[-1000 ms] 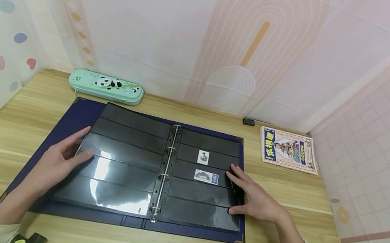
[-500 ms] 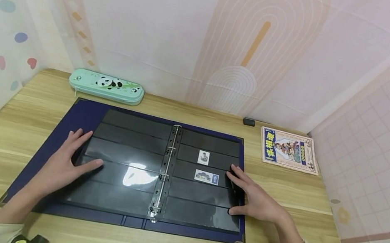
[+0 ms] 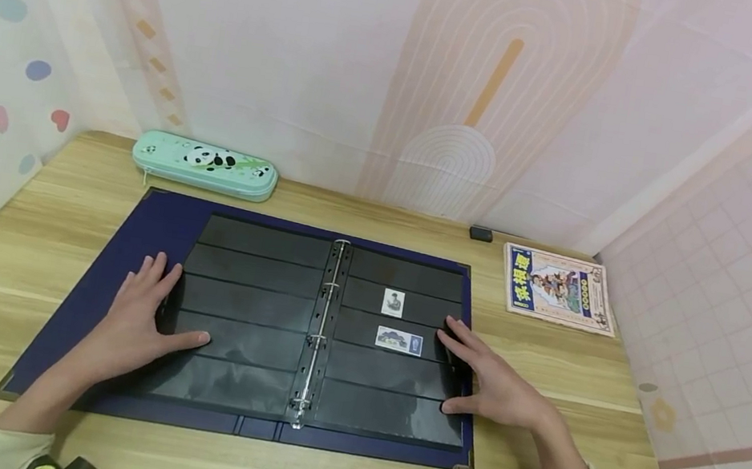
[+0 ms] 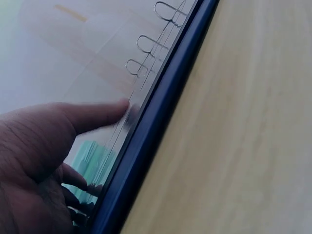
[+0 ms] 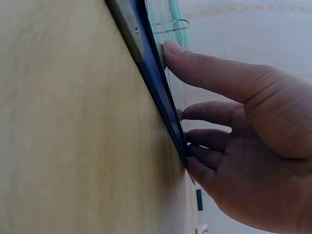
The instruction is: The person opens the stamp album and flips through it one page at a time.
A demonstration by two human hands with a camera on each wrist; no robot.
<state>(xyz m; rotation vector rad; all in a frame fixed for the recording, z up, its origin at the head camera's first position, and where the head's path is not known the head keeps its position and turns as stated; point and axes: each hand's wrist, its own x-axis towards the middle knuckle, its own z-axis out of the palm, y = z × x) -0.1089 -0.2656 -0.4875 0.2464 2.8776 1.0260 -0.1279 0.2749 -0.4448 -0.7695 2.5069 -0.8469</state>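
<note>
A navy ring-bound stamp album lies spread on the table, its black pocket pages flat on both sides of the metal rings. Over the left page's outer edge rests my left hand, fingers spread and thumb extended onto the page. My right hand touches the right page's outer edge with its fingertips and thumb, gripping nothing. Two stamps show in the right page's pockets: a small portrait stamp and, below it, a wider blue-and-white stamp.
Behind the album's left side stands a mint pencil case with pandas. At the back right lies a colourful booklet, and a small black object sits by the wall cloth. Wooden tabletop runs along the front.
The raised left page has come down flat against the album. My left hand has slid rightward and turned palm-down over its edge; my right hand has stayed put.
</note>
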